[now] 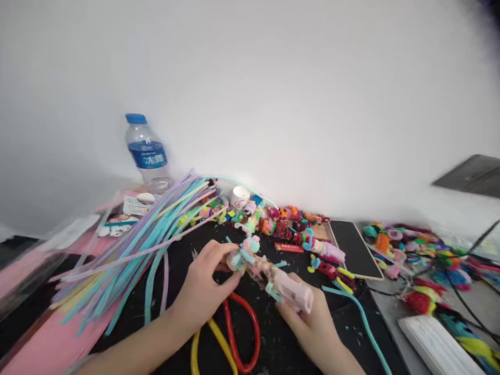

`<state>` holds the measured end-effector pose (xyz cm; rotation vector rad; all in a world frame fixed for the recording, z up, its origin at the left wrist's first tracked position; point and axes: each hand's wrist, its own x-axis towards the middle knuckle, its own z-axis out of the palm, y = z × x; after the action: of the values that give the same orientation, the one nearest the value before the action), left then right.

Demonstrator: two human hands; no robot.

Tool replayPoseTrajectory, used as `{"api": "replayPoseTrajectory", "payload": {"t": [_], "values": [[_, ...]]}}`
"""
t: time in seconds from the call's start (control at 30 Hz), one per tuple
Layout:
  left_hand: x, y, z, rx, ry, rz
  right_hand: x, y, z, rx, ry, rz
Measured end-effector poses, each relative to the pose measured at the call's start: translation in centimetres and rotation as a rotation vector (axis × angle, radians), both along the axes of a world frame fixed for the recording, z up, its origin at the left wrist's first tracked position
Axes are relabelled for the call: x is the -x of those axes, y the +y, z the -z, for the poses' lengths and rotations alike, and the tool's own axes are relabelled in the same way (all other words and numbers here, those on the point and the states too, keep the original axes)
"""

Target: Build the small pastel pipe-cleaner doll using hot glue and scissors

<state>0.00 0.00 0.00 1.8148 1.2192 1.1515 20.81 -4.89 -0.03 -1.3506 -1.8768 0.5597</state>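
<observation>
My left hand (209, 284) is closed, with thumb and fingertips pinching a pastel pipe-cleaner figure (249, 252) in pink, blue and cream. My right hand (314, 315) is wrapped round a pale pink cylindrical tool (292, 291) with a hollow-looking end; its exact kind is unclear. The tool's far end meets the fuzzy lower part of the figure, where the picture is blurred. Below my hands lies a pair of scissors (253, 333) with one red and one yellow handle loop, its blades mostly hidden under my left hand.
Pastel pipe cleaners (156, 255) lie bundled at left, near a water bottle (146, 153). Several small fuzzy figures (283, 229) and a paper cup (239, 197) line the wall. To the right are a dark-screened tablet (355, 250), more figures, cables and a white power strip (439, 346).
</observation>
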Motion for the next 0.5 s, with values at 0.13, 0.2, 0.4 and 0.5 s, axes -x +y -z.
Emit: {"api": "replayPoseTrajectory", "payload": {"t": [0.13, 0.2, 0.4, 0.5], "values": [[-0.2, 0.5, -0.1, 0.124, -0.092, -0.023, -0.1, 0.6, -0.9, 0.024, 0.029, -0.032], [-0.2, 0.7, -0.2, 0.225, -0.200, -0.033, -0.2, 0.7, -1.3, 0.034, 0.035, -0.028], [-0.2, 1.0, -0.3, 0.304, -0.402, -0.070, -0.8, 0.8, -1.1, 0.004, -0.124, 0.196], [-0.2, 0.7, -0.3, 0.196, -0.320, -0.069, -1.1, 1.3, -0.5, -0.044, -0.307, 0.299]]}}
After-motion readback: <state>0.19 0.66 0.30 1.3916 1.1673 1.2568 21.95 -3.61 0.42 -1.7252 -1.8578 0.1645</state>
